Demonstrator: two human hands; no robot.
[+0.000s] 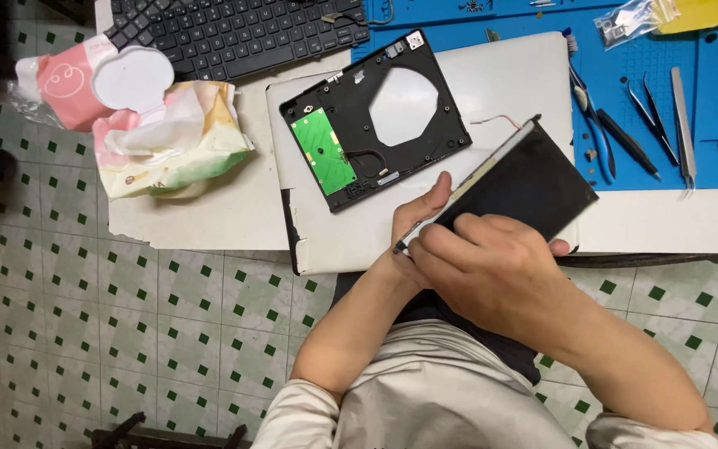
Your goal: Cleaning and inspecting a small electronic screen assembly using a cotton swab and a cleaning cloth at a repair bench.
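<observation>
My left hand (417,218) grips the near corner of the black panel (529,179), tilted above the worktop (209,208). My right hand (479,262) closes on its near edge. Black frame (376,116) lies just beside.

White desk (209,224): keyboard (234,29) at back edge, wipes pack (168,137) left. Blue mat (708,125) back right corner, laptop lid (500,83) mid-desk.
</observation>
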